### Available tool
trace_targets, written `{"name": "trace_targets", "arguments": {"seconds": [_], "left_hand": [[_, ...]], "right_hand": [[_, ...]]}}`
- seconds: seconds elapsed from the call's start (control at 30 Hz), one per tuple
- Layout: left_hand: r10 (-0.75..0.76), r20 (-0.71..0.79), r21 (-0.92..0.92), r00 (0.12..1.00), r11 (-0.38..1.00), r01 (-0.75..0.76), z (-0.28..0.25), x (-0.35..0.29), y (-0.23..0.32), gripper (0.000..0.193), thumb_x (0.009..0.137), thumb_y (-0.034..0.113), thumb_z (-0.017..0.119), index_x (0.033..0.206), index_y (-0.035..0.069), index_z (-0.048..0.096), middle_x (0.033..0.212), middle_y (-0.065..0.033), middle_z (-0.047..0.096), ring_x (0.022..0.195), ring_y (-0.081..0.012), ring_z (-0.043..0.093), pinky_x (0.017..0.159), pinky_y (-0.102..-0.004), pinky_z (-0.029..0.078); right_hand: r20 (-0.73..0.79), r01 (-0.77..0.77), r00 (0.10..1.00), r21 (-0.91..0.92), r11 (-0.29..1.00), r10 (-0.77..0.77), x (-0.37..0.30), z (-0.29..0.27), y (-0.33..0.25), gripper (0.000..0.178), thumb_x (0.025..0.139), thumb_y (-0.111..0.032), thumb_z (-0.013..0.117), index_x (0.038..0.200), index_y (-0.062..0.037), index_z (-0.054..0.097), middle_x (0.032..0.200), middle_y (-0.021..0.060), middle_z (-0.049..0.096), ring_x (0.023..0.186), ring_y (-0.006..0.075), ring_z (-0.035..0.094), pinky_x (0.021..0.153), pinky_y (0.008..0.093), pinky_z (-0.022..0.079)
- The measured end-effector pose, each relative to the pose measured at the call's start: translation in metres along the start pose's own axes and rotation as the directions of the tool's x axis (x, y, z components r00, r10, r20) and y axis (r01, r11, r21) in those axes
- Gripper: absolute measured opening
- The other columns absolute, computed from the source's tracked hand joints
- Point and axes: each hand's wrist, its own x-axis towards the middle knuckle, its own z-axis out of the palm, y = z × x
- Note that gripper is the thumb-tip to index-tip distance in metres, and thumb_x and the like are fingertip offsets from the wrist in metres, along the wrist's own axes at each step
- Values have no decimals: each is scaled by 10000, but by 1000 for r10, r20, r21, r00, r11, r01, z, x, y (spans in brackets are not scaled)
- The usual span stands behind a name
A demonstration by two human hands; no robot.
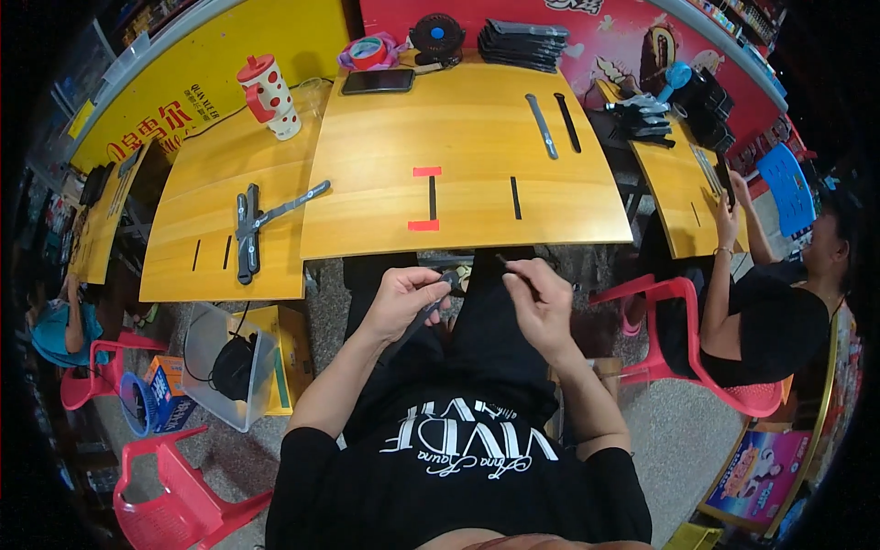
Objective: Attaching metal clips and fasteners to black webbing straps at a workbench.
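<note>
Over my lap, just off the table's front edge, my left hand [405, 301] pinches a dark grey strap [427, 313] that hangs down below the fingers. To its right, my right hand [541, 302] is closed, thumb against fingers, on a small dark piece [501, 260] too small to make out. The hands are apart. On the yellow table [367, 137] ahead lie a grey strap [542, 126] and a black strap [567, 123], side by side. A pile of dark grey straps [246, 240] rests crosswise on the left table.
Red tape [427, 171] marks the ends of a black strip [433, 198] on the table. Farther back are a phone [378, 82], a fan [436, 38] and a stack of black pouches [522, 44]. A spotted tumbler [270, 97] stands left. Another person [770, 302] sits at right.
</note>
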Motion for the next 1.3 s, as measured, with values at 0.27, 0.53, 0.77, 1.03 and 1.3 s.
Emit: {"name": "trace_targets", "arguments": {"seconds": [0.27, 0.53, 0.77, 1.03, 1.3], "left_hand": [[47, 49, -279, 998, 960, -31, 14, -2, -2, 148, 914, 122, 607, 972, -4, 658, 747, -77, 661, 557, -109, 607, 505, -204, 490], [75, 62, -252, 995, 966, -57, 13, 0, -2, 143, 911, 121, 614, 968, -1, 663, 758, -64, 668, 563, -84, 607, 513, -188, 494], [70, 64, -246, 995, 968, -53, 11, -2, -4, 132, 910, 110, 613, 963, 1, 663, 754, -61, 670, 565, -83, 612, 509, -189, 498], [65, 54, -245, 996, 968, -50, 12, -3, -5, 131, 902, 102, 620, 960, -9, 661, 751, -62, 668, 553, -80, 607, 502, -187, 498], [65, 58, -220, 996, 974, -51, 13, -3, -2, 122, 899, 92, 621, 948, -12, 661, 743, -57, 662, 553, -80, 605, 500, -186, 490]], "right_hand": [[-43, -53, 998, 14, 998, 54, -19, 25, -15, 84, 801, 51, 628, 879, 22, 614, 705, 141, 552, 597, 283, 571, 515, 332, 437], [-51, 12, 999, -103, 995, -18, -21, 24, -14, 105, 775, 42, 645, 873, 15, 620, 702, 133, 552, 596, 284, 576, 508, 345, 445], [-49, 16, 999, -151, 988, -23, -22, 26, -13, 106, 771, 33, 646, 873, 11, 627, 697, 126, 548, 594, 279, 577, 500, 342, 448], [4, 81, 997, -183, 980, -82, -21, 23, -17, 107, 781, 57, 655, 881, 37, 624, 707, 139, 558, 586, 268, 572, 493, 316, 433], [-45, 71, 996, -208, 975, -82, -20, 23, -13, 158, 724, 55, 651, 874, 10, 630, 692, 120, 540, 586, 271, 571, 493, 339, 442]]}}
